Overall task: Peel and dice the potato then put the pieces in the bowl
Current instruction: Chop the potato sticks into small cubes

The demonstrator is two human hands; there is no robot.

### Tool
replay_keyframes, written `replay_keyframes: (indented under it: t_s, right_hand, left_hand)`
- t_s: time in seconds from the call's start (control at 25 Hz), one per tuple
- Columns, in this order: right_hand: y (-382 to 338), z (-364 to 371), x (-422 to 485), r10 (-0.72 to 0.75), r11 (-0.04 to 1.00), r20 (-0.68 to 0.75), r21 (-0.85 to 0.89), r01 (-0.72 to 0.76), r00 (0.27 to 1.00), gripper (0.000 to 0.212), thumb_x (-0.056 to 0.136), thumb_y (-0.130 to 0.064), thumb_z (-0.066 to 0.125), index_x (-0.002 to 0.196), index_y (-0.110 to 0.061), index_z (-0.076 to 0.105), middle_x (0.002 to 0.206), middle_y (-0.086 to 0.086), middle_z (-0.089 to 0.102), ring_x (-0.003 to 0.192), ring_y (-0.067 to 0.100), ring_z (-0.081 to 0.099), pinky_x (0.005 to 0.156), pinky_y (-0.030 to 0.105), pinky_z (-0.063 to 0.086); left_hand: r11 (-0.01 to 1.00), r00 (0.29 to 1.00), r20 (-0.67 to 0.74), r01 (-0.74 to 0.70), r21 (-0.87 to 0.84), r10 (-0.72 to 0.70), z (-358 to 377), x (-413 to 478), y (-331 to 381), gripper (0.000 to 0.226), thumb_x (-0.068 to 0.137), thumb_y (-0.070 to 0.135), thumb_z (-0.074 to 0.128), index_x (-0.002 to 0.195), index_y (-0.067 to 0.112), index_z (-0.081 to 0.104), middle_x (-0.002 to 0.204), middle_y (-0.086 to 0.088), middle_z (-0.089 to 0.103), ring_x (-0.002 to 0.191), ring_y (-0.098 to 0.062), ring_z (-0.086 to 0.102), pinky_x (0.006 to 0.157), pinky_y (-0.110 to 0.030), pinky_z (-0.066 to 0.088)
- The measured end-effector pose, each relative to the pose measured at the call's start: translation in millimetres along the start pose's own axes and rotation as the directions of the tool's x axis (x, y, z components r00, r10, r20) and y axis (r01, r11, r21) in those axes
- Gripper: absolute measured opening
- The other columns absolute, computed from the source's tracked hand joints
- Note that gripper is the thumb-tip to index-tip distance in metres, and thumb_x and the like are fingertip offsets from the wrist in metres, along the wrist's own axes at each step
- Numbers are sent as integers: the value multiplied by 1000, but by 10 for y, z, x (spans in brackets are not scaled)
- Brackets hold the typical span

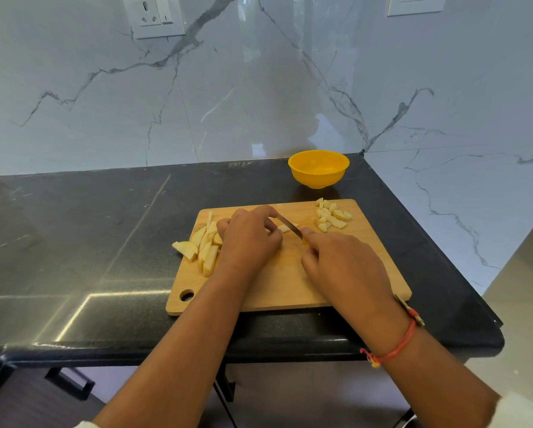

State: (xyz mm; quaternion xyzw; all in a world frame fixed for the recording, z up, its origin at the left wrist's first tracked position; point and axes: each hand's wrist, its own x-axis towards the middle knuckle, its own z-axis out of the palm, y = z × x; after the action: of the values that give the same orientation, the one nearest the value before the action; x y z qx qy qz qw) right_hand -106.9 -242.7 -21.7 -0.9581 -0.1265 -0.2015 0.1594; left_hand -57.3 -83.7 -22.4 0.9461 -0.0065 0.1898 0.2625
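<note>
- The potato strip (285,228) being cut lay between the two hands near the middle of the cutting board (290,285). Its long axis ran roughly left to right, and only its right end showed beyond the fingertips.
- The left hand (249,239) was the nearer of the two, with its fingers curled down over the strip and pinning it to the wood.
- The right hand (342,267) was closed around the handle of the knife (290,227). The blade angled away and to the left, crossing the strip's exposed end, so the next cut looked set to fall across the strip's length.
- The diced pieces (331,216) sat in a heap at the board's far right corner, just beyond the right hand. There were roughly a dozen, too tightly packed for an exact count.
- The uncut strips (208,248) lay in a loose pile on the board's left side, touching the left hand's outer edge. There appeared to be about seven, and one wedge (185,250) hung over the board's left rim.
- One yellow bowl (318,168) stood on the dark desk (104,242) behind the board, near the diced heap, and no potato was visible inside it.
- In all, the scene held one knife, one board, one bowl and two hands, both of them occupied.
- Dicing appeared to be partly done, and the transfer to the bowl had not yet begun.
</note>
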Motion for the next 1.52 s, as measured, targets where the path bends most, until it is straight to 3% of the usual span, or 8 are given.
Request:
replay_keyframes:
  t_s: [0.16, 0.4, 0.6, 0.8, 1.16, 1.52]
  right_hand:
    - [-46, 56, 56, -13, 1000, 29, 2, 13, 1000, 45, 99, -42, 38, 144, -39, 44, 78, -11, 52, 67, 7, 48, 55, 25, 42]
    - [1, -35, -31, -42, 998, 126, -36, 47, 991, 49, 102, -35, 38, 151, -38, 32, 96, -6, 63, 81, 11, 58, 74, 32, 54]
    - [116, -147, -228, -53, 988, 193, -131, 79, 980, 52, 103, -32, 34, 152, -41, 20, 76, -9, 43, 67, 9, 48, 61, 28, 48]
    - [225, -165, -282, -39, 976, 106, -208, 61, 994, 49, 103, -35, 36, 149, -45, 24, 73, -10, 39, 60, 9, 42, 54, 26, 48]
    - [28, -89, -52, -19, 1000, -19, 9, 20, 1000, 46, 98, -38, 44, 144, -38, 44, 76, -12, 55, 64, 8, 50, 62, 27, 52]
    - [-75, 41, 51, -36, 997, 77, 72, 31, 996, 46, 100, -41, 39, 146, -38, 42, 77, -14, 53, 68, 6, 48, 64, 23, 46]
  left_hand:
    - [999, 1000, -11, 18, -47, -19, -7, 3, -20, 23, 90, 32, 66, 112, 34, 61, 86, 16, 71, 102, -9, 59, 84, -34, 24]
    - [998, 999, -24, 36, -60, -37, 17, 11, 6, 20, 87, 34, 70, 105, 32, 60, 72, 17, 68, 96, -11, 61, 86, -36, 29]
    - [997, 998, -47, 35, -67, -39, 21, -5, 7, 24, 88, 36, 71, 108, 30, 59, 78, 14, 70, 96, -11, 61, 92, -40, 32]
    - [997, 998, -48, 35, -67, -38, 6, -2, 3, 26, 88, 36, 71, 111, 30, 59, 85, 13, 72, 98, -11, 62, 94, -39, 31]
    - [1000, 1000, 12, 13, -24, -12, -27, -16, -24, 35, 91, 33, 67, 125, 33, 57, 95, 15, 72, 105, -10, 61, 88, -34, 25]
    - [995, 999, -17, 38, -88, -40, -41, -21, -11, 26, 87, 28, 72, 108, 32, 58, 75, 15, 69, 87, -8, 63, 93, -35, 30]
